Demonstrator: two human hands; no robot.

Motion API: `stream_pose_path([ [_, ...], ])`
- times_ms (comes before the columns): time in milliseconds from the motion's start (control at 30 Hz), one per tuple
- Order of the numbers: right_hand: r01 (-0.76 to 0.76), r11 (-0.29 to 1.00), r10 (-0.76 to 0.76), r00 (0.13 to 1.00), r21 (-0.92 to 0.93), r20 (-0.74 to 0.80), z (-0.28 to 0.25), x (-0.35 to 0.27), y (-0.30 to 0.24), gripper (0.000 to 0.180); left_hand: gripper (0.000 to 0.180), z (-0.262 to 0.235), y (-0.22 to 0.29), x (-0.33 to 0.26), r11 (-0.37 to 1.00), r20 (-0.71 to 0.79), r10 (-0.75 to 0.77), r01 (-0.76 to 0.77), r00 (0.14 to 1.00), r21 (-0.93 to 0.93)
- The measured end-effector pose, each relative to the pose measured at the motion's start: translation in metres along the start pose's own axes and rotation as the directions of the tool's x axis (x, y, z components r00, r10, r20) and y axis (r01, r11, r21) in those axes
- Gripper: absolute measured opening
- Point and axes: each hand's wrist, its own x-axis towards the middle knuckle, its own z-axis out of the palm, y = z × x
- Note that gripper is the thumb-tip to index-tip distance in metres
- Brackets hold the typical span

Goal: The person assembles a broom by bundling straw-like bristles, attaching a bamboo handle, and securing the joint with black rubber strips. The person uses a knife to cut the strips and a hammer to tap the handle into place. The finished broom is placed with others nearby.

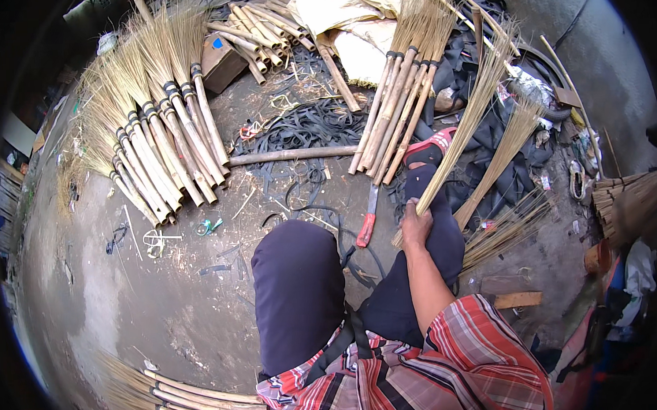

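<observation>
**Broom straw in hand on the workshop floor**

The right hand (416, 225) is closed around the lower end of a bundle of straw (463, 129), which slants up to the right over the person's dark-trousered leg (432, 222). A red-handled knife (368, 219) lies on the concrete floor (149, 301) just left of that leg. Finished brooms (157, 139) lie fanned out at upper left, more brooms (397, 107) above the foot. Black strips (310, 125) litter the middle.

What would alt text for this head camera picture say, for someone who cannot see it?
A seated person's right hand grips a bundle of thin straw stalks above a dark trouser leg. Finished brooms with bamboo handles lie in rows on the concrete floor, beside a red-handled knife and black rubber strips.
</observation>
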Motion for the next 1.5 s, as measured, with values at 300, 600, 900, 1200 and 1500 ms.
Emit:
stream_pose_path([
  [300, 0.011, 1.000, -0.011, 0.998, -0.001, 0.056, 0.001, -0.011, -0.003, 0.021, 0.081, 0.046, -0.037, 0.020, 0.960, 0.281, 0.029, 0.051, 0.959, -0.274],
  [600, -0.023, 1.000, 0.022, 0.999, 0.004, 0.038, 0.001, -0.024, -0.016, 0.023, 0.078, 0.062, -0.062, 0.033, 0.855, 0.437, 0.047, 0.190, 0.898, -0.483],
  [900, -0.023, 1.000, 0.022, 0.999, 0.014, 0.031, 0.000, -0.024, -0.018, 0.022, 0.074, 0.052, -0.051, 0.039, 0.697, 0.495, 0.126, 0.278, 0.860, -0.661],
  [1200, -0.059, 0.998, 0.059, 0.998, -0.038, 0.004, 0.002, -0.018, -0.019, 0.024, 0.067, -0.027, 0.042, 0.023, 0.239, 0.320, 0.332, 0.249, 0.887, -0.939],
  [1500, -0.173, 0.972, 0.173, 0.985, 0.156, 0.013, -0.005, -0.014, -0.023, 0.024, 0.054, -0.158, 0.130, 0.005, -0.676, -0.256, 0.622, 0.343, 0.740, -0.652],
])
